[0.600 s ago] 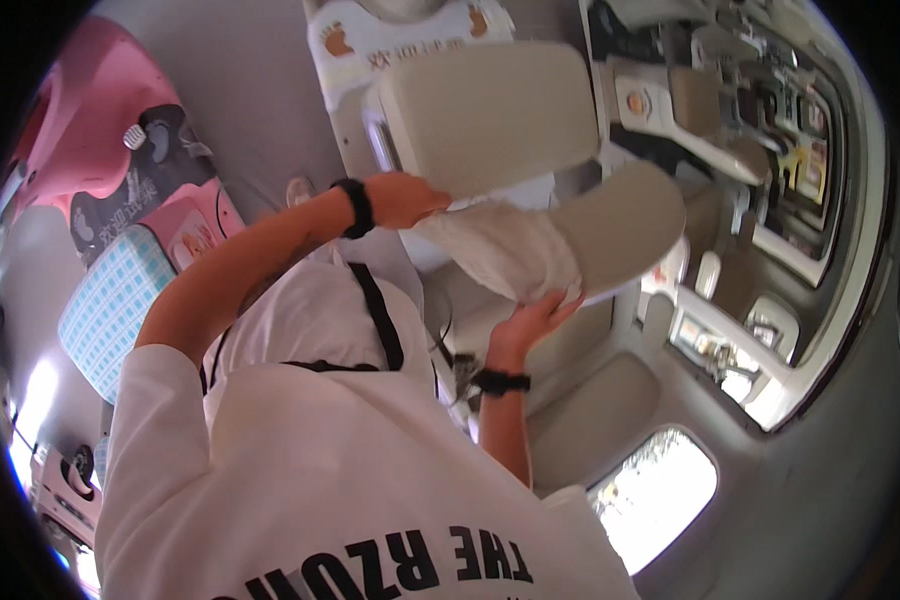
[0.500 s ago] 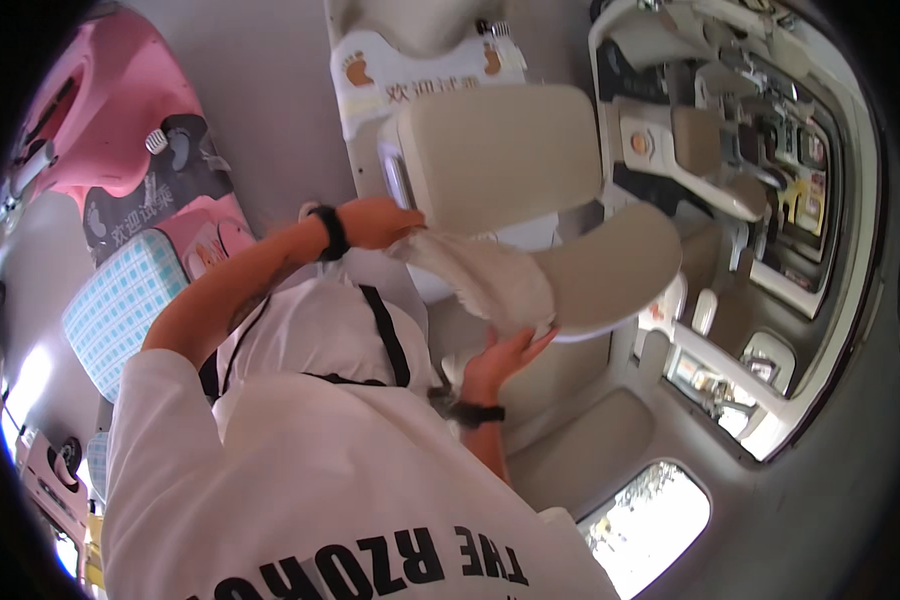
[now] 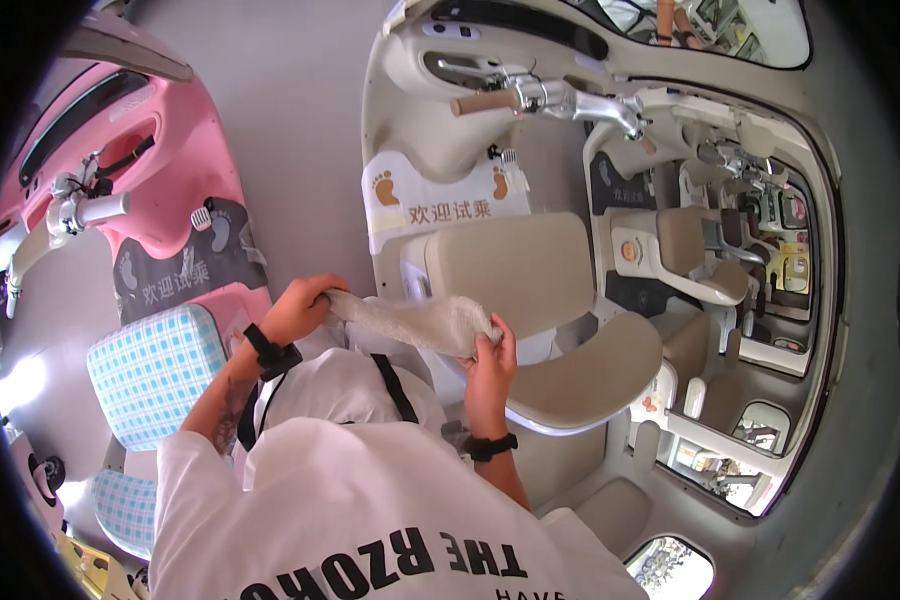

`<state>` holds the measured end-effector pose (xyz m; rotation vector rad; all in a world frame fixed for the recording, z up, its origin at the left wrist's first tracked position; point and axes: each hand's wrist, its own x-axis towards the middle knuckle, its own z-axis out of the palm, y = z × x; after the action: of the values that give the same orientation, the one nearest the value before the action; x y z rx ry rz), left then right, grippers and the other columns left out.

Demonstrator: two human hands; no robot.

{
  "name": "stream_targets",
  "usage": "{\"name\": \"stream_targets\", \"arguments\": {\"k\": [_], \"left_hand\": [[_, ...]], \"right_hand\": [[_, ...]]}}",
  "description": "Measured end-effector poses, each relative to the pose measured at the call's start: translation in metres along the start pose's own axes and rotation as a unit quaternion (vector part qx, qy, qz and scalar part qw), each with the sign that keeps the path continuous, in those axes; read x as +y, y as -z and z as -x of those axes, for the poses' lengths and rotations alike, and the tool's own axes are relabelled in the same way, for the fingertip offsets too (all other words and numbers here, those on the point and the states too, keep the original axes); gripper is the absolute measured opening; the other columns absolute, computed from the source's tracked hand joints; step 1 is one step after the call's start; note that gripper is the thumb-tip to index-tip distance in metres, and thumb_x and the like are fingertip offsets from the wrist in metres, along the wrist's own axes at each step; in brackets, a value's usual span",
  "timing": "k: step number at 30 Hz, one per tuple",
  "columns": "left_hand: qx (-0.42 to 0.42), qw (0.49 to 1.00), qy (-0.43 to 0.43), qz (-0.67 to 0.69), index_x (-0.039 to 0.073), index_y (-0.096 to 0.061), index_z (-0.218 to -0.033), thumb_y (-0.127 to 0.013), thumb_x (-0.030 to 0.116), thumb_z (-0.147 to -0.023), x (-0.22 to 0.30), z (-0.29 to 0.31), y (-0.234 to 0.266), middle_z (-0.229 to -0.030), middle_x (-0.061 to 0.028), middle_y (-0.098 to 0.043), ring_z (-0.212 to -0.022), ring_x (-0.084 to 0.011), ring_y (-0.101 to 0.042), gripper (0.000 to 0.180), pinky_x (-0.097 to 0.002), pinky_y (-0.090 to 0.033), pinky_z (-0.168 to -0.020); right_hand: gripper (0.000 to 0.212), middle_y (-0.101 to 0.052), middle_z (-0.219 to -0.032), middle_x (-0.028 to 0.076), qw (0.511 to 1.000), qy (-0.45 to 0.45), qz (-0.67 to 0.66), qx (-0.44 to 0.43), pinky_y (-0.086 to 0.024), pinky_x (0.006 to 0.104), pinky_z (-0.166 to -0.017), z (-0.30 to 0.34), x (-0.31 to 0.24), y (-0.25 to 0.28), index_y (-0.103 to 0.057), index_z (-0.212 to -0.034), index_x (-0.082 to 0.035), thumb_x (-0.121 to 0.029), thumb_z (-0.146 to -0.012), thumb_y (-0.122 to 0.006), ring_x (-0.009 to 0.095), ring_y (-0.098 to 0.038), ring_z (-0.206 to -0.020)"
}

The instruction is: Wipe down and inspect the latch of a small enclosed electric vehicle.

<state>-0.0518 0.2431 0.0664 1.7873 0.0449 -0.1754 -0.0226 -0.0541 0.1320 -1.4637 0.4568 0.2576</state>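
A person's left hand (image 3: 298,308) and right hand (image 3: 490,352) each gripped one end of a rolled off-white cloth (image 3: 410,320), fingers curled tightly around it. The cloth was stretched between them just in front of a cream scooter's beige seat (image 3: 530,270). A pink scooter (image 3: 150,190) stood left of that seat.

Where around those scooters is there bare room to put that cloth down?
The beige seat ahead of the cloth is bare, as is the grey floor between the pink scooter and the cream scooter. The right side is crowded with parked scooters. Left hand and right hand both grip the cloth.
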Motion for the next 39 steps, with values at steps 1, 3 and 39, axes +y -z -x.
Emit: {"name": "stream_targets", "arguments": {"k": [1,3,39], "left_hand": [[0.004,1.0,-0.004,-0.003,0.001,-0.062,-0.099,-0.042,-0.01,-0.072,0.002,-0.002,0.008,-0.089,-0.0167,-0.065,-0.081,-0.0312,-0.063,0.035,-0.0351,-0.05,-0.078],[0.074,0.997,0.019,0.026,0.0,-0.062,-0.099,-0.042,-0.01,-0.072,0.007,-0.007,0.024,-0.089,-0.0159,-0.065,-0.081,-0.0269,-0.064,0.035,-0.0337,-0.049,-0.078],[0.059,0.972,-0.195,0.118,0.004,-0.027,-0.147,-0.045,0.009,-0.09,0.072,-0.462,0.252,-0.144,-0.0205,-0.04,-0.135,-0.0316,-0.037,0.059,-0.0351,-0.028,-0.111]], "right_hand": [[0.041,-0.047,-0.124,0.011,1.0,0.004,-0.002,-0.004,-0.051,0.038,-0.088,-0.008,-0.004,-0.011,-0.041,-0.135,-0.005,-0.007,-0.094,-0.049,0.022,-0.054,-0.109],[0.04,-0.049,-0.119,0.008,0.996,0.055,0.048,-0.043,-0.051,0.0303,-0.078,-0.024,-0.013,-0.034,-0.043,-0.133,-0.006,-0.008,-0.094,-0.051,0.015,-0.054,-0.098],[0.029,-0.057,-0.104,0.014,0.893,0.325,0.263,-0.168,-0.048,0.0318,-0.076,-0.247,-0.229,-0.417,-0.058,-0.118,-0.004,-0.002,-0.088,-0.058,0.024,-0.058,-0.088]]}}
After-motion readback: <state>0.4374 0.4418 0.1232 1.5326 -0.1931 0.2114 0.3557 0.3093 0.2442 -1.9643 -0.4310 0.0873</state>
